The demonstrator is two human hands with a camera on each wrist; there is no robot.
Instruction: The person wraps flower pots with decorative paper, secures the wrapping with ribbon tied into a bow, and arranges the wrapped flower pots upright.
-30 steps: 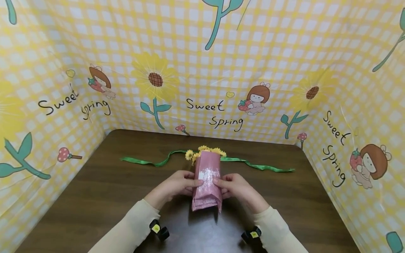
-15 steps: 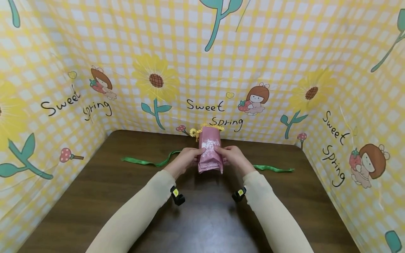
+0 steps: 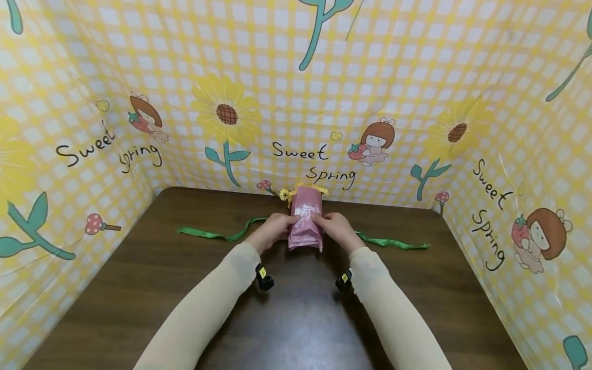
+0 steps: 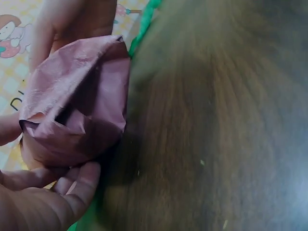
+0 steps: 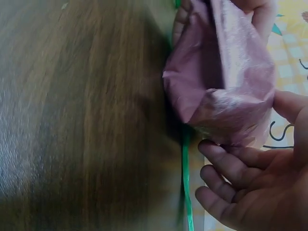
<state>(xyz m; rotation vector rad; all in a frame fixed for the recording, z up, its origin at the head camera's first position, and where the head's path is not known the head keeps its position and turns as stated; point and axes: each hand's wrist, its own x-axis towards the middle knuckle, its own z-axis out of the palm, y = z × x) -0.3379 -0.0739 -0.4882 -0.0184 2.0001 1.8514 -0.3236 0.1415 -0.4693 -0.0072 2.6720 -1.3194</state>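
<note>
A bouquet wrapped in pink paper (image 3: 306,218) is held near the table's far edge, with small yellow flowers (image 3: 284,195) showing at its far end. My left hand (image 3: 274,227) grips its left side, thumb on top and fingers beneath. On the right side, my right hand (image 3: 339,229) grips it the same way. Both wrist views show the folded near end of the wrapping (image 4: 79,101), creased and partly gaping. A green ribbon (image 3: 210,235) lies across the table, its middle hidden by the bouquet and hands.
The dark wooden table (image 3: 296,318) extends toward me under both forearms. A yellow checked cloth (image 3: 296,103) printed with flowers and figures rises behind the table and along both sides.
Both hands have carried the bouquet away from me, toward the far edge and over the ribbon's middle. In the last half second it has barely shifted. The ribbon's ends lie where they were.
</note>
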